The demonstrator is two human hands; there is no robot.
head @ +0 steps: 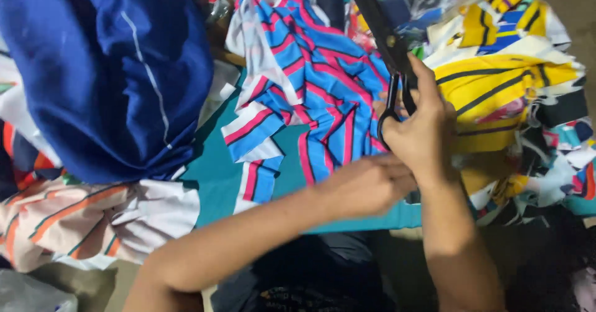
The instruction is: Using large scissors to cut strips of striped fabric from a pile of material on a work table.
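My right hand (pixel 422 135) grips black scissors (pixel 385 39), blades shut and pointing far-left. My left hand (pixel 366 185) presses the near edge of blue, pink and white striped fabric (pixel 310 82), lying crumpled on teal cloth (pixel 214 181).

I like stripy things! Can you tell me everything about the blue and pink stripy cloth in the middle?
The stripy cloth looks like soft knit fabric with bright blue, pink and white stripes edged in dark lines. It lies crumpled and folded on a teal surface, with loose strips hanging down at its lower edge. The left hand rests at its lower right part, and the right hand holds large black scissors at its right edge. A yellow striped pile lies beside it.
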